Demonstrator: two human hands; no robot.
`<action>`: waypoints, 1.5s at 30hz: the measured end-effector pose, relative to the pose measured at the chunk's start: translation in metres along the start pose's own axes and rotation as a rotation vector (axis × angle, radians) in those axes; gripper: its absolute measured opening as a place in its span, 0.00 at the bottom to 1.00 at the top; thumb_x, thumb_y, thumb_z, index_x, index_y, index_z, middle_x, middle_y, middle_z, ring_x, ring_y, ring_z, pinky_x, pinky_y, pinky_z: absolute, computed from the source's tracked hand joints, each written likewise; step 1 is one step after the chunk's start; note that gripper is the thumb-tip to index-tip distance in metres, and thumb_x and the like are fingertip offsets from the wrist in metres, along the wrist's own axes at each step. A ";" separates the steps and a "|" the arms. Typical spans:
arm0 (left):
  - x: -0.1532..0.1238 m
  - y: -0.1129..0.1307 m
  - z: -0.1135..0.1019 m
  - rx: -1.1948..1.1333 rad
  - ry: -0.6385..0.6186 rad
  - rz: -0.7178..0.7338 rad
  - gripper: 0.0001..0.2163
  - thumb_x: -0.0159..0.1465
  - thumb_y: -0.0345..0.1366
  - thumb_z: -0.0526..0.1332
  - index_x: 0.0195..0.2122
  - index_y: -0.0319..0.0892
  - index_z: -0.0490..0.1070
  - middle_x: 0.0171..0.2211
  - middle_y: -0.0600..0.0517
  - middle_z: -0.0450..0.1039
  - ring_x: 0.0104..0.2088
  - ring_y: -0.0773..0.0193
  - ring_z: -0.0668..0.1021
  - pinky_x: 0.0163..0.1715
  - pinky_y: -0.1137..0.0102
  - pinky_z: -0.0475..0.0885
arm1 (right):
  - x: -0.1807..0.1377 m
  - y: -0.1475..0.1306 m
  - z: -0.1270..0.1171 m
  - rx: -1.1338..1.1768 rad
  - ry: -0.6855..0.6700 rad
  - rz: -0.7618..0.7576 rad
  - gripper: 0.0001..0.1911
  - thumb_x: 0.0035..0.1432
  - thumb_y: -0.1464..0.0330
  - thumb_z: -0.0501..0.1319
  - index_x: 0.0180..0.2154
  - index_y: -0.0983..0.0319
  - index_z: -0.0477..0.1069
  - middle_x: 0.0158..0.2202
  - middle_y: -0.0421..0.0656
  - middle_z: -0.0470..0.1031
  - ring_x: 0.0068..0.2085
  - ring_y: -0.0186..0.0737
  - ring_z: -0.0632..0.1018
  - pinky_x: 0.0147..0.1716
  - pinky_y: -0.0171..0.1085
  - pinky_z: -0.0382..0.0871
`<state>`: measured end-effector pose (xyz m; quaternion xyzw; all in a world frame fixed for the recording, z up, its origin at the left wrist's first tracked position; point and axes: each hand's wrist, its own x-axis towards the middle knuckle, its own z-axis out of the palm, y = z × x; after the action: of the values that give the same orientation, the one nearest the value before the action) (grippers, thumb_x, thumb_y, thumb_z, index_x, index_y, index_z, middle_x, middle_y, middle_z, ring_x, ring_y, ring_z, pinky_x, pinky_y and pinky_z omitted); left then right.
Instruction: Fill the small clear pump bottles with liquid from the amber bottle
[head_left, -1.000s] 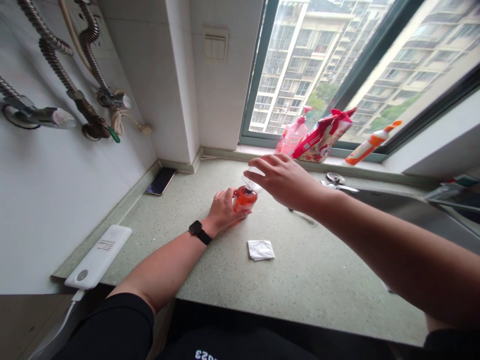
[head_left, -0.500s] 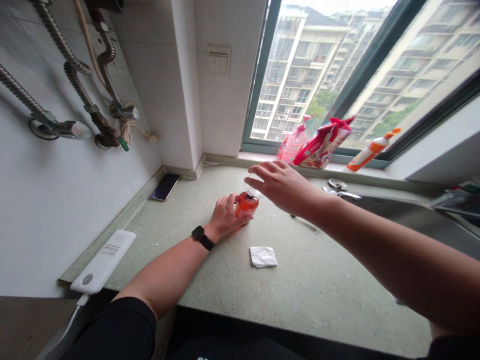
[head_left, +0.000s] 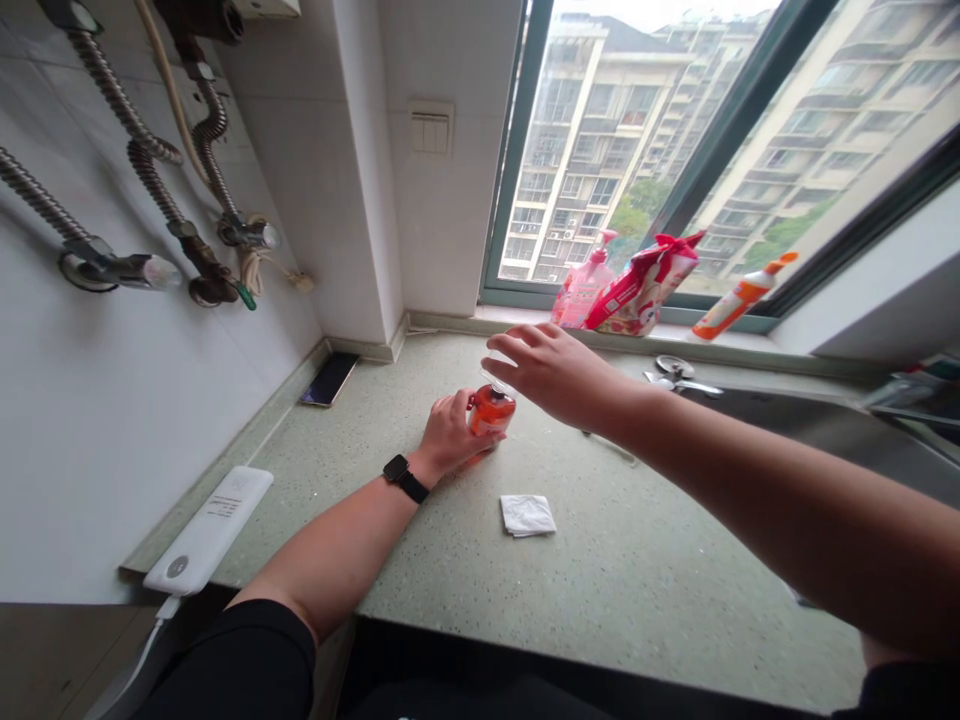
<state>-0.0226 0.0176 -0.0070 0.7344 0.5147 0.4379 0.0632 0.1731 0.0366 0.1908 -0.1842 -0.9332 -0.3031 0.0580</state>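
Observation:
My left hand (head_left: pixel 450 428) is wrapped round a small bottle (head_left: pixel 493 412) of orange-red liquid with a pale label and a dark neck, steadying it on the counter. Directly above the neck, my right hand (head_left: pixel 536 365) has its fingers curled round a clear, see-through cap (head_left: pixel 495 372). Whether the cap touches the neck I cannot tell. Nearer to me on the counter lies a folded white tissue (head_left: pixel 528 515).
A phone (head_left: pixel 329 379) and a white power bank (head_left: pixel 208 530) with a cable lie along the left edge. The sink (head_left: pixel 795 430) is at right. On the windowsill stand a pink pump bottle (head_left: pixel 581 288), a red bag (head_left: pixel 645 290) and an orange-white bottle (head_left: pixel 739 300).
My right hand and the clear cap have shifted slightly left over the bottle. My left hand keeps its grip, and the camera view has moved a little.

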 end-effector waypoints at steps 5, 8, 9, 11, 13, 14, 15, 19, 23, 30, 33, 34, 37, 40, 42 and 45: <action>0.000 -0.001 0.000 -0.009 -0.007 0.000 0.32 0.58 0.59 0.76 0.54 0.45 0.68 0.45 0.45 0.82 0.44 0.49 0.83 0.50 0.51 0.78 | 0.002 0.000 0.001 0.011 0.000 0.012 0.17 0.70 0.75 0.60 0.56 0.58 0.79 0.61 0.51 0.77 0.56 0.53 0.74 0.48 0.46 0.67; 0.001 -0.001 0.000 -0.014 -0.005 0.001 0.32 0.57 0.58 0.77 0.54 0.46 0.68 0.45 0.45 0.82 0.44 0.49 0.83 0.50 0.51 0.78 | 0.001 0.000 0.002 0.028 0.002 0.022 0.19 0.69 0.76 0.59 0.56 0.57 0.79 0.60 0.51 0.77 0.56 0.53 0.75 0.48 0.47 0.68; 0.001 -0.001 -0.001 -0.013 -0.005 0.000 0.32 0.57 0.57 0.77 0.54 0.46 0.68 0.45 0.45 0.82 0.44 0.49 0.84 0.50 0.51 0.79 | 0.000 0.001 0.002 0.036 -0.001 0.029 0.20 0.69 0.76 0.59 0.57 0.57 0.79 0.60 0.51 0.77 0.56 0.54 0.75 0.48 0.47 0.69; 0.001 -0.001 -0.002 -0.010 -0.006 -0.006 0.32 0.57 0.57 0.78 0.54 0.46 0.69 0.45 0.45 0.82 0.44 0.49 0.84 0.50 0.50 0.79 | -0.003 0.004 0.005 0.059 -0.007 0.051 0.22 0.68 0.78 0.57 0.58 0.58 0.78 0.61 0.52 0.77 0.56 0.54 0.76 0.49 0.48 0.71; 0.000 0.000 -0.003 -0.010 -0.011 -0.009 0.32 0.56 0.57 0.78 0.54 0.46 0.69 0.45 0.45 0.82 0.44 0.48 0.84 0.50 0.50 0.79 | -0.009 0.008 0.009 0.090 -0.014 0.082 0.25 0.67 0.79 0.57 0.61 0.58 0.77 0.62 0.52 0.76 0.57 0.54 0.76 0.51 0.48 0.73; 0.000 0.000 -0.004 -0.011 -0.014 -0.008 0.33 0.57 0.57 0.78 0.54 0.46 0.69 0.45 0.44 0.82 0.44 0.48 0.84 0.51 0.50 0.79 | -0.012 0.011 0.011 0.106 -0.021 0.101 0.27 0.67 0.80 0.57 0.62 0.58 0.76 0.62 0.53 0.76 0.58 0.54 0.76 0.51 0.49 0.74; 0.000 0.001 -0.004 -0.014 -0.016 -0.007 0.33 0.57 0.58 0.77 0.54 0.46 0.69 0.45 0.44 0.82 0.45 0.48 0.84 0.51 0.50 0.79 | -0.016 0.013 0.015 0.122 -0.028 0.120 0.28 0.66 0.80 0.57 0.64 0.57 0.75 0.63 0.52 0.75 0.59 0.54 0.77 0.52 0.49 0.74; 0.001 0.001 -0.005 -0.020 -0.018 0.001 0.33 0.57 0.59 0.76 0.55 0.45 0.69 0.45 0.44 0.82 0.45 0.47 0.84 0.52 0.51 0.79 | -0.033 0.021 0.029 0.211 -0.039 0.191 0.31 0.65 0.77 0.62 0.68 0.58 0.70 0.65 0.54 0.73 0.61 0.56 0.76 0.54 0.52 0.77; 0.002 0.001 -0.005 -0.025 -0.024 0.003 0.33 0.58 0.60 0.76 0.56 0.45 0.69 0.46 0.44 0.83 0.46 0.47 0.84 0.52 0.50 0.78 | -0.048 0.021 0.046 0.329 0.015 0.266 0.36 0.62 0.74 0.67 0.70 0.55 0.67 0.66 0.53 0.72 0.61 0.57 0.77 0.58 0.58 0.77; 0.003 -0.003 -0.005 -0.056 -0.045 -0.010 0.35 0.60 0.59 0.76 0.59 0.45 0.68 0.49 0.43 0.82 0.48 0.47 0.84 0.53 0.52 0.78 | -0.078 0.008 0.079 0.619 0.219 0.535 0.39 0.62 0.67 0.69 0.73 0.50 0.64 0.63 0.52 0.72 0.59 0.56 0.79 0.58 0.60 0.79; 0.003 -0.008 -0.005 -0.061 -0.046 -0.030 0.34 0.59 0.56 0.76 0.60 0.45 0.68 0.50 0.43 0.82 0.48 0.48 0.84 0.53 0.53 0.78 | -0.097 -0.003 0.100 0.846 0.288 0.690 0.38 0.61 0.60 0.71 0.71 0.50 0.67 0.62 0.51 0.72 0.57 0.56 0.80 0.55 0.60 0.81; 0.004 -0.009 -0.004 -0.060 -0.041 -0.042 0.34 0.59 0.56 0.77 0.60 0.46 0.68 0.50 0.43 0.82 0.49 0.48 0.84 0.53 0.53 0.78 | -0.104 -0.008 0.108 0.939 0.308 0.746 0.38 0.60 0.58 0.72 0.70 0.50 0.68 0.61 0.51 0.72 0.57 0.56 0.81 0.55 0.60 0.82; 0.004 -0.014 -0.002 -0.051 -0.018 -0.080 0.35 0.59 0.53 0.78 0.61 0.47 0.67 0.52 0.43 0.82 0.50 0.47 0.84 0.54 0.53 0.79 | -0.122 -0.025 0.131 1.182 0.357 0.930 0.41 0.57 0.51 0.74 0.68 0.52 0.70 0.62 0.53 0.72 0.57 0.56 0.81 0.57 0.60 0.81; 0.004 -0.019 -0.001 -0.048 -0.031 -0.102 0.35 0.61 0.52 0.76 0.64 0.47 0.64 0.54 0.43 0.81 0.52 0.47 0.84 0.55 0.52 0.79 | -0.133 -0.044 0.150 1.385 0.368 1.075 0.45 0.56 0.48 0.74 0.70 0.54 0.67 0.63 0.55 0.74 0.56 0.56 0.83 0.57 0.61 0.81; 0.005 -0.020 -0.002 -0.038 -0.042 -0.093 0.36 0.63 0.53 0.75 0.65 0.46 0.63 0.57 0.41 0.79 0.56 0.46 0.82 0.58 0.51 0.78 | -0.137 -0.053 0.159 1.496 0.363 1.119 0.47 0.57 0.47 0.74 0.72 0.55 0.64 0.65 0.56 0.74 0.57 0.57 0.83 0.58 0.61 0.79; 0.006 -0.018 -0.009 0.027 0.009 -0.031 0.39 0.62 0.55 0.74 0.67 0.45 0.61 0.63 0.37 0.74 0.63 0.42 0.77 0.63 0.47 0.74 | -0.141 -0.061 0.170 1.571 0.354 1.136 0.46 0.58 0.45 0.72 0.71 0.55 0.65 0.64 0.55 0.77 0.59 0.57 0.82 0.59 0.60 0.78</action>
<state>-0.0409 0.0279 -0.0081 0.7252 0.5322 0.4329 0.0577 0.2814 0.0472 -0.0114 -0.4660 -0.6200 0.4527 0.4399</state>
